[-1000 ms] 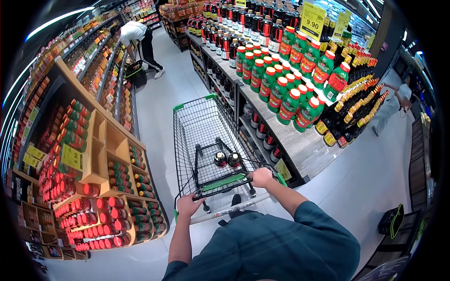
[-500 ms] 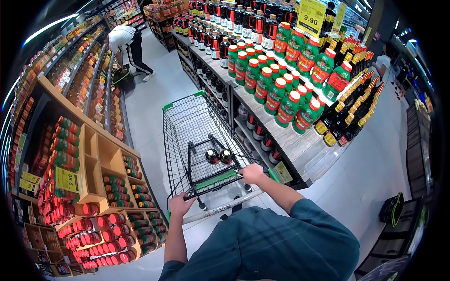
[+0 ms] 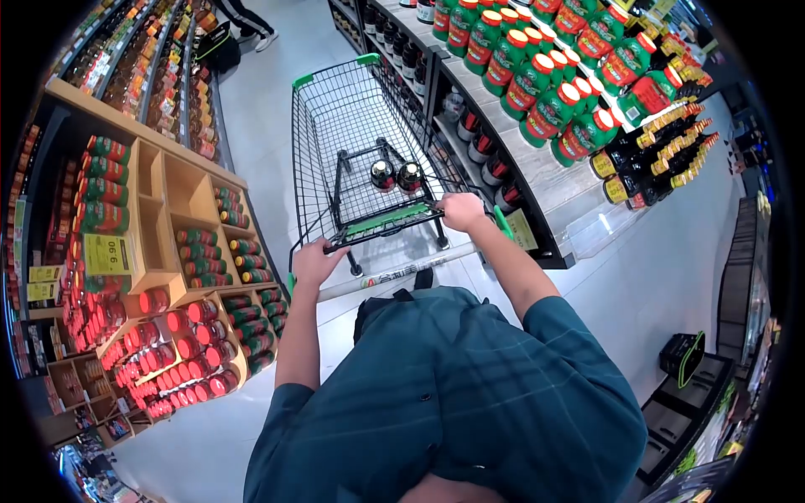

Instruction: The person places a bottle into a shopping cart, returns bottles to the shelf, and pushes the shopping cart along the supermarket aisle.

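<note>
A black wire shopping cart with green corner pieces stands in front of me. My left hand is closed around the left end of its black rear frame, with the thumb stretched along the bar. At the right end of that frame, my right hand is also closed around it. Between them lies a green strip. Two dark bottles stand side by side in the basket near its rear end. A pale printed handle bar runs across, closer to my body than the hands.
Green bottles with red labels fill a display along the cart's right side. Wooden shelving with jars stands at left. Ahead, a person's legs show beside a black basket. Another basket is at right.
The view has tipped downward, so the cart, shelves and hands sit higher and more of my shirt shows. Both hands keep their hold on the cart.
</note>
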